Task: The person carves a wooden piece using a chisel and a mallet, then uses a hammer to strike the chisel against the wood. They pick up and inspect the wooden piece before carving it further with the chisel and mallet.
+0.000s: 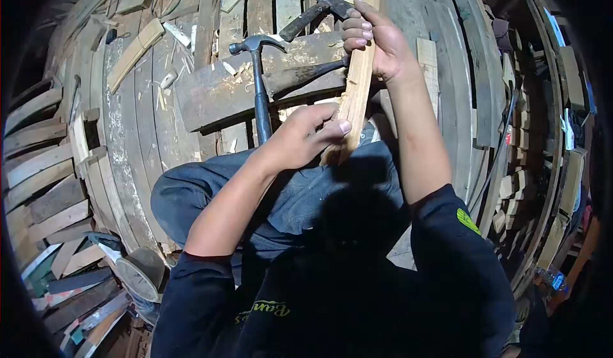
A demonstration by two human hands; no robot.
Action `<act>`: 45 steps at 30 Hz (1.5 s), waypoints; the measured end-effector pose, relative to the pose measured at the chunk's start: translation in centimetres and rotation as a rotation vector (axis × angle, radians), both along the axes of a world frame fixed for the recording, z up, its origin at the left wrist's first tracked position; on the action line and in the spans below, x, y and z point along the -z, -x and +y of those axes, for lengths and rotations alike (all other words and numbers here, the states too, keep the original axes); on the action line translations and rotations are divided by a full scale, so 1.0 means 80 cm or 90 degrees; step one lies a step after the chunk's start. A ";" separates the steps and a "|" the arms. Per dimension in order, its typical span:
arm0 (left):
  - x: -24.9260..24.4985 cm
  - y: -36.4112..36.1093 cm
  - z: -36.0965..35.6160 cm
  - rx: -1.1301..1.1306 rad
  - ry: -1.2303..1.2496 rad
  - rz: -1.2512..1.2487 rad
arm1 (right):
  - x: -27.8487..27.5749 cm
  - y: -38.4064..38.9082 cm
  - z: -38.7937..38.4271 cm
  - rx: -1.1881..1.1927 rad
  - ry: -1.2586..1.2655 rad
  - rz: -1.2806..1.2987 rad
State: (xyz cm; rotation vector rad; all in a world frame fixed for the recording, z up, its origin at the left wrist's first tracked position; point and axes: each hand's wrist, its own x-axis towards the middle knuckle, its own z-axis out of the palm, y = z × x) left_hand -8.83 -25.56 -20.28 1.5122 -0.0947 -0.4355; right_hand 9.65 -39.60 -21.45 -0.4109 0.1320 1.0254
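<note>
A long pale wooden strip (361, 72) slants upward over my lap, its edge rough and splintered near the middle. My right hand (381, 42) is wrapped around its upper part. Lower down, my left hand (308, 134) pinches the strip with thumb and fingers; some of those fingers are hidden. A claw hammer (259, 87) leans across a thick wooden block (207, 99) in front of me, apart from both hands. Beside the hammer, a dark wooden handle (297, 78) lies on the block, its far end hidden behind the strip. Beyond rests a second, dark-headed hammer (316, 13).
Wood shavings and offcuts (137, 52) litter the plank floor (124, 131). Stacked wood pieces (54, 195) line the left side, near a round container (140, 272). On the right, a wooden frame (543, 45) borders more stacked blocks, and a plastic bottle (557, 281) lies low.
</note>
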 end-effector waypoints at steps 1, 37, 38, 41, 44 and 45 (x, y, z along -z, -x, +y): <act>0.000 0.000 0.000 0.001 0.000 0.000 | 0.001 0.000 -0.001 0.001 0.000 0.000; -0.012 -0.011 0.016 -0.133 -0.266 -0.064 | -0.013 0.023 0.014 0.192 0.144 -0.247; -0.008 -0.012 0.019 -0.137 -0.293 -0.045 | -0.017 0.030 0.018 0.190 0.142 -0.246; -0.004 -0.010 0.029 -0.115 -0.374 -0.082 | -0.040 0.053 0.028 0.153 0.308 -0.404; -0.020 -0.012 0.042 -0.017 -0.461 -0.023 | -0.035 0.048 0.023 0.005 0.334 -0.406; -0.021 -0.010 0.050 0.029 -0.551 0.005 | -0.036 0.046 0.020 -0.039 0.387 -0.413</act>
